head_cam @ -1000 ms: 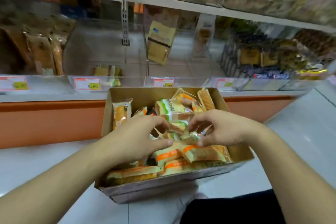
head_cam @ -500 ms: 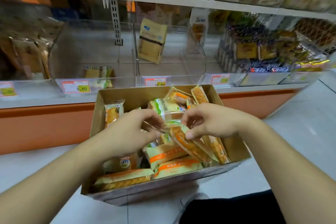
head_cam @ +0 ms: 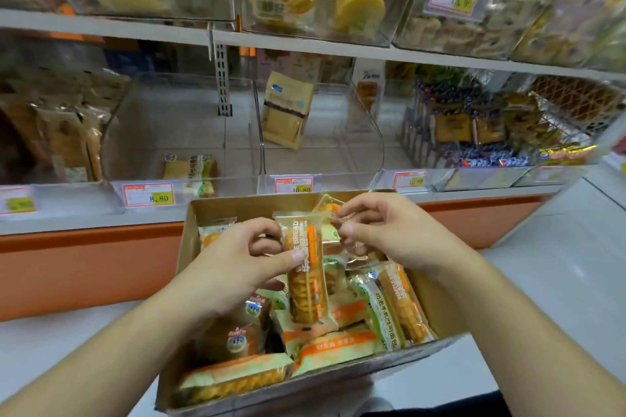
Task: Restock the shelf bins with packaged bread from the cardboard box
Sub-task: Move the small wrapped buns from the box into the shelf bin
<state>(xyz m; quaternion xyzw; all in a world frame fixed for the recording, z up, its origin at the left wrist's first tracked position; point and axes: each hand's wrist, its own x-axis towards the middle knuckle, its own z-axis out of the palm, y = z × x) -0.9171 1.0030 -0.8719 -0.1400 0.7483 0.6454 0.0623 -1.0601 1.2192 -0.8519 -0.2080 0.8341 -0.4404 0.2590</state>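
Cardboard box (head_cam: 189, 267) sits nearest the camera, its open top facing up and its near wall low in the frame. Packaged breads fill it loosely; orange-striped packs (head_cam: 233, 379) lie flat along the near wall, and a green-edged pack (head_cam: 379, 311) leans by the right wall. Left hand (head_cam: 237, 264) hovers over the centre of the box and pinches a waffle bread pack (head_cam: 305, 274) between thumb and curled fingers, holding it upright, clear of the packs below. The pack is a clear wrapper with an orange stripe and the printed word BREAD, showing ridged golden bread inside. Right hand (head_cam: 389, 234) is over the far right part of the box, its fingers curled and pinching the crinkled edge of another wrapper (head_cam: 330, 205) at the far wall. The two hands are close but not touching.

Beyond the far wall of the box runs the shelf edge (head_cam: 84, 223) with price tags (head_cam: 149, 195). Behind it, a clear bin (head_cam: 183, 132) holds only one pack (head_cam: 189, 169) at its front, leaving open room above. The next bin (head_cam: 321, 125) to the right holds a single yellow pouch (head_cam: 288, 108) leaning at the back. Bins further right and on the upper shelf (head_cam: 305, 41) are full.
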